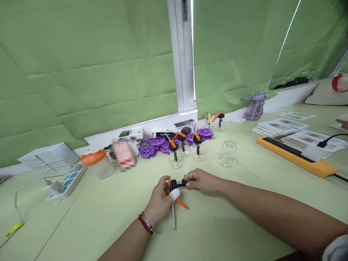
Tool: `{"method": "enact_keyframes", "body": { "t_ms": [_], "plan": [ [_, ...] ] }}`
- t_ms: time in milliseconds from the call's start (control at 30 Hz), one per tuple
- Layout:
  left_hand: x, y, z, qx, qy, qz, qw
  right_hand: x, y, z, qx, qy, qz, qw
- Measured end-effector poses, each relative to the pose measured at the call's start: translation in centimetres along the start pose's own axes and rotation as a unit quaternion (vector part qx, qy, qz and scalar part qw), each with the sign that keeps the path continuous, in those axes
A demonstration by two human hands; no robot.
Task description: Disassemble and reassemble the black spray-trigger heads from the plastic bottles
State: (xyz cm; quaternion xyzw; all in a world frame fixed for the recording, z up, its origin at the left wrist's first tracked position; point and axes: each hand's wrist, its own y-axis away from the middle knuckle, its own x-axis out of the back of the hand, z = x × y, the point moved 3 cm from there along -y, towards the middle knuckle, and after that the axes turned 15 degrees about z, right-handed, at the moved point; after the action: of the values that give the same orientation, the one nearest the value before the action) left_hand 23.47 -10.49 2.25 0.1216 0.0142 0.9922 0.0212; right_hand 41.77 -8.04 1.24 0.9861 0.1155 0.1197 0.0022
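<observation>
Above the table, my left hand (159, 201), its thumb wrapped in white, is closed round the black cap of a black and orange jar top (174, 185). An orange lever and a thin metal rod hang down from it towards me. My right hand (199, 180) pinches the far end of the top's black stem, which points to the right. Beyond my right hand stands a clear glass jar (227, 154) without a top. Several similar jars (176, 159) with black and orange tops are grouped behind my hands.
Purple plastic wheels (152, 146) and boxes (132, 133) lie along the wall. On the left are an orange-lidded cup (98, 163) and a white power strip (67, 185). An orange power strip (296, 156), stacked cards (280, 127) and a purple bottle (255, 107) occupy the right. Another person's hand (342, 123) shows at the right edge.
</observation>
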Motion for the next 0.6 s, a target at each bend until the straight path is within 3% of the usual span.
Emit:
{"method": "enact_keyframes", "body": {
  "t_ms": [133,367,600],
  "plan": [
    [-0.6,0.3,-0.5,0.009,0.003,-0.013,1.000,0.5,0.4,0.6,0.043,0.071,0.107,0.991],
    [-0.5,-0.3,-1.1,-0.021,-0.022,-0.017,0.999,-0.4,0.3,1.2,0.017,0.064,0.146,0.987],
    [0.1,-1.1,-1.7,-0.043,-0.066,0.062,0.995,-2.0,-1.3,0.7,-0.010,0.076,0.170,0.982]
  ]
}}
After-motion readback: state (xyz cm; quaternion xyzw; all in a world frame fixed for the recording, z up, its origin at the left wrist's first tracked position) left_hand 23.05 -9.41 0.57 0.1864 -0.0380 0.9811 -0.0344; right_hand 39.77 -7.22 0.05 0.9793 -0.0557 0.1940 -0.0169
